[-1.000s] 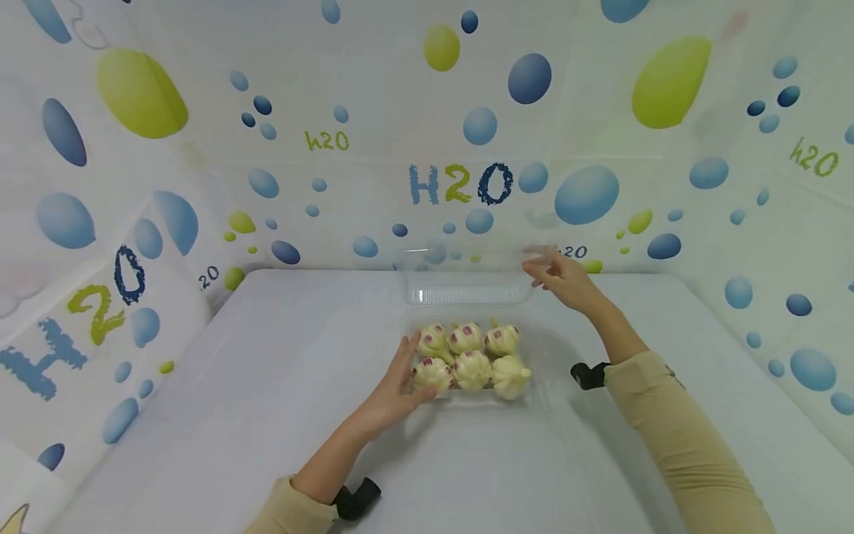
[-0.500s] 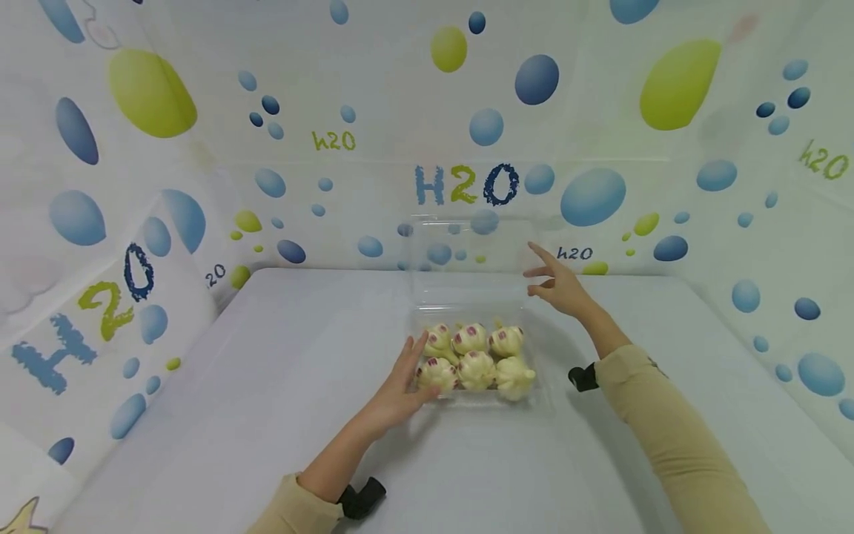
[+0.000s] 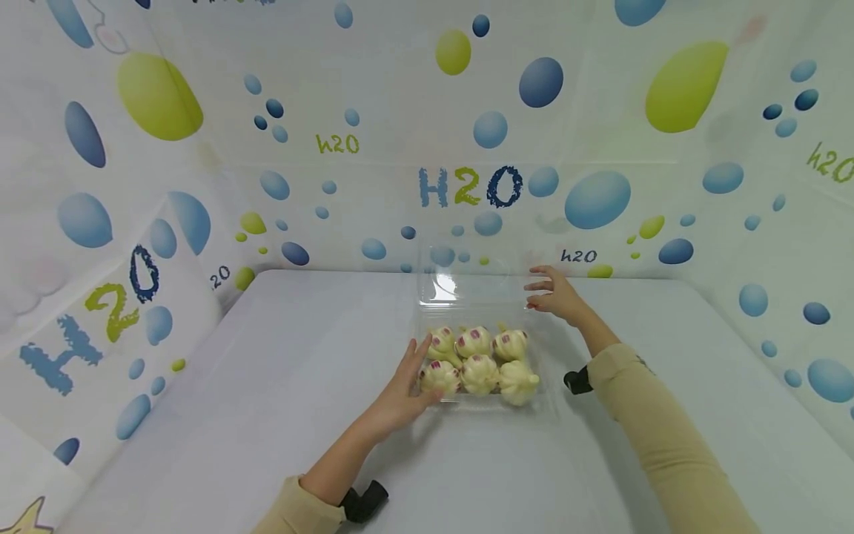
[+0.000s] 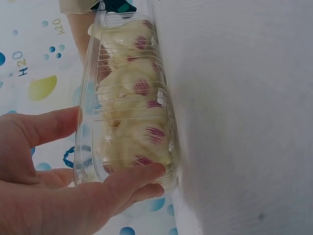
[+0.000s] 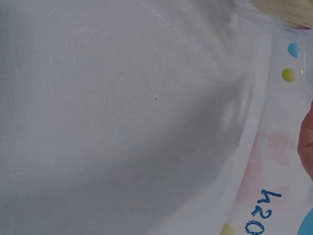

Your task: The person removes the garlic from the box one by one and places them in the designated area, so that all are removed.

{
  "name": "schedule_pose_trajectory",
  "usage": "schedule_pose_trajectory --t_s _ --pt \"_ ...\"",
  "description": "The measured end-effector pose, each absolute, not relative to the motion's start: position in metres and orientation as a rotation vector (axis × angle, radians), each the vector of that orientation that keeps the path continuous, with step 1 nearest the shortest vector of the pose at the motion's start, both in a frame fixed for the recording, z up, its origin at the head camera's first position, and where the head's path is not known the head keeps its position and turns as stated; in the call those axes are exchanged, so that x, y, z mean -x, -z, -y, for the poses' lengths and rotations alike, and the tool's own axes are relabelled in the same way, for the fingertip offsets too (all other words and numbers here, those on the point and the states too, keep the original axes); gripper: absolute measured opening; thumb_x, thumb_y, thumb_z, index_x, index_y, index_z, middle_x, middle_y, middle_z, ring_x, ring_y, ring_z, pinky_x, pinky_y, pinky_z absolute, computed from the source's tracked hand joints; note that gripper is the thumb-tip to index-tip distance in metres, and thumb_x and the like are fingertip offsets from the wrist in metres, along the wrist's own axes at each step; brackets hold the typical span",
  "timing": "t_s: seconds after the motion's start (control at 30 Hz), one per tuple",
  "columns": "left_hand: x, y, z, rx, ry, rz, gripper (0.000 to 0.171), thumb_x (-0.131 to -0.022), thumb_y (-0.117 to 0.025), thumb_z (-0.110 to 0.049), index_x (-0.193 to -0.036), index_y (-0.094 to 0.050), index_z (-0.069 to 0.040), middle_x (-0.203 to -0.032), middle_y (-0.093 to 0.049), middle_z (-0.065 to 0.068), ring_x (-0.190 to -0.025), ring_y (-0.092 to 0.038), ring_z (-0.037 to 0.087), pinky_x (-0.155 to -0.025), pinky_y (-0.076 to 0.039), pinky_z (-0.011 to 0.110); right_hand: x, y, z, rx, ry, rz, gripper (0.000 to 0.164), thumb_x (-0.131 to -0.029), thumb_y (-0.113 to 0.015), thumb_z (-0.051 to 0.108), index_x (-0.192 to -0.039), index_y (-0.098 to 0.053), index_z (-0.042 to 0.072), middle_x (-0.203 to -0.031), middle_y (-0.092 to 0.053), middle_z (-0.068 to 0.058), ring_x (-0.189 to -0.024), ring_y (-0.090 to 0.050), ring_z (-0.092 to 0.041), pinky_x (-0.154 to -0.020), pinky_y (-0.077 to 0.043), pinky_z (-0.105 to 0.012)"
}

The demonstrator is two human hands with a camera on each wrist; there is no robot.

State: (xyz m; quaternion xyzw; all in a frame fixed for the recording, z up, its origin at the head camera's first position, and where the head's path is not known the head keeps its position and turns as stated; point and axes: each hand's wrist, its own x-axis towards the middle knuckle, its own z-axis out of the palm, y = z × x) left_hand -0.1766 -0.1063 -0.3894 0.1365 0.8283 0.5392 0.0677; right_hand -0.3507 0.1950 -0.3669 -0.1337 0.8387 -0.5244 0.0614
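A clear plastic container (image 3: 542, 377) holds several garlic bulbs (image 3: 478, 373), pale with purple marks, in two rows. Its hinged lid (image 3: 470, 289) is raised at the back, with a bright glare at its left. My left hand (image 3: 397, 398) holds the container's left end. In the left wrist view, fingers of the left hand (image 4: 58, 200) press the ribbed wall and reach up to the rim. My right hand (image 3: 559, 298) is beside the lid's right edge, fingers spread and gripping nothing; whether the fingertips touch the lid cannot be told. Only a sliver of it shows in the right wrist view.
A white cloth-covered table (image 3: 313, 371) spreads around the container. Behind it hangs a white backdrop (image 3: 394, 193) printed with blue and green drops and H2O lettering. Black wrist devices (image 3: 365, 502) are worn on both wrists.
The lid rises to its tallest in view half a second ago, then drops lower. My right hand loosens its bent fingers, spreads them and moves slightly down. My left hand keeps its place on the container.
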Motion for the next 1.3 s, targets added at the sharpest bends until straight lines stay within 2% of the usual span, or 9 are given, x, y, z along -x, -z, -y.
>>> schedule_pose_trajectory --t_s 0.17,0.47,0.57,0.77,0.87,1.07,1.3 --pt "0.176 0.388 0.107 -0.412 -1.635 -2.478 0.081 -0.087 -0.061 -0.011 -0.148 -0.010 -0.021 -0.151 0.009 0.018 -0.135 0.000 0.043 -0.101 -0.010 0.063 0.352 0.375 -0.198 0.299 1.674 -2.455 0.054 -0.090 -0.052 -0.002 -0.137 -0.027 0.000 -0.128 -0.044 -0.030 -0.100 -0.057 -0.038 -0.086 -0.045 -0.046" --pt "0.176 0.389 0.109 -0.422 -1.653 -2.453 0.081 -0.086 -0.062 -0.010 -0.148 -0.011 -0.021 -0.151 0.007 0.020 -0.133 -0.007 0.045 -0.101 -0.014 0.061 0.349 0.387 -0.203 0.211 1.691 -2.388 0.054 -0.093 -0.052 0.007 -0.138 -0.024 -0.001 -0.129 -0.043 -0.032 -0.091 -0.062 -0.022 -0.080 -0.050 -0.031" --pt "0.177 0.390 0.109 -0.425 -1.646 -2.447 0.081 -0.086 -0.062 -0.011 -0.148 -0.011 -0.022 -0.151 0.008 0.019 -0.133 -0.008 0.045 -0.102 -0.014 0.060 0.346 0.387 -0.205 0.198 1.700 -2.382 0.054 -0.094 -0.052 0.011 -0.138 -0.024 -0.001 -0.129 -0.043 -0.031 -0.088 -0.062 -0.019 -0.080 -0.049 -0.030" --pt "0.180 0.390 0.110 -0.417 -1.643 -2.433 0.082 -0.087 -0.061 -0.011 -0.148 -0.009 -0.024 -0.151 0.009 0.017 -0.133 -0.009 0.044 -0.102 -0.013 0.060 0.341 0.382 -0.212 0.157 1.668 -2.385 0.057 -0.094 -0.051 0.023 -0.140 -0.025 -0.001 -0.130 -0.044 -0.028 -0.091 -0.063 -0.020 -0.088 -0.046 -0.038" --pt "0.182 0.390 0.110 -0.419 -1.632 -2.449 0.083 -0.086 -0.062 -0.012 -0.148 -0.009 -0.023 -0.151 0.008 0.018 -0.134 -0.006 0.043 -0.102 -0.012 0.060 0.335 0.377 -0.215 0.122 1.662 -2.381 0.060 -0.095 -0.050 0.027 -0.141 -0.024 0.000 -0.131 -0.044 -0.026 -0.092 -0.063 -0.019 -0.089 -0.044 -0.038" --pt "0.182 0.389 0.110 -0.388 -1.627 -2.458 0.084 -0.086 -0.062 -0.011 -0.148 -0.008 -0.025 -0.151 0.008 0.016 -0.136 -0.003 0.040 -0.103 -0.011 0.060 0.323 0.368 -0.220 0.135 1.693 -2.356 0.062 -0.095 -0.049 0.030 -0.144 -0.020 0.005 -0.134 -0.041 -0.026 -0.105 -0.058 -0.030 -0.093 -0.042 -0.038" --pt "0.181 0.391 0.110 -0.394 -1.646 -2.441 0.082 -0.086 -0.061 -0.011 -0.148 -0.009 -0.025 -0.151 0.009 0.015 -0.135 -0.009 0.041 -0.102 -0.013 0.059 0.313 0.363 -0.225 0.243 1.702 -2.348 0.068 -0.094 -0.051 0.033 -0.146 -0.015 0.008 -0.137 -0.037 -0.027 -0.111 -0.053 -0.035 -0.099 -0.033 -0.047"
